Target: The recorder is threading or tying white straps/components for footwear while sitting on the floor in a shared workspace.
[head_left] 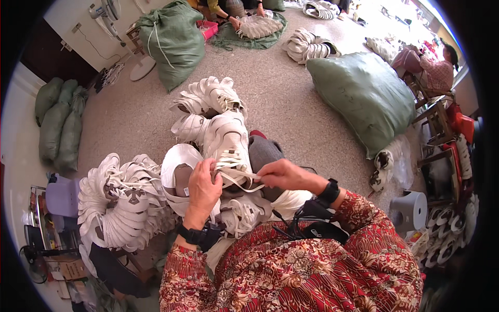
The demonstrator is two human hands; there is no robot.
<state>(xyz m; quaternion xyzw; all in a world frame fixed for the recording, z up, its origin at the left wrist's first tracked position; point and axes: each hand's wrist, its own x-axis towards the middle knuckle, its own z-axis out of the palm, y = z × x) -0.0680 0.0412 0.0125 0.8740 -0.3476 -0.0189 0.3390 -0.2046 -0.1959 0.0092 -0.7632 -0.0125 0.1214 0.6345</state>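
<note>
In front of me lies a white shoe upper, its toe pointing away. A cream shoelace crosses its opening and stretches between my hands. My left hand is closed at the left edge of the opening, thumb and fingers pinching the lace. On the right, my right hand pinches the lace's other stretch and holds it taut. Another laced upper lies beneath, nearer my lap. Beside my left wrist sits an upper with a grey-brown lining. A dark grey rounded form lies next to my right hand.
Nested white uppers are heaped at left, with more uppers beyond. Stuffed green sacks lie at right, far left and back. A grey stool stands at right. Other people work at the back and right.
</note>
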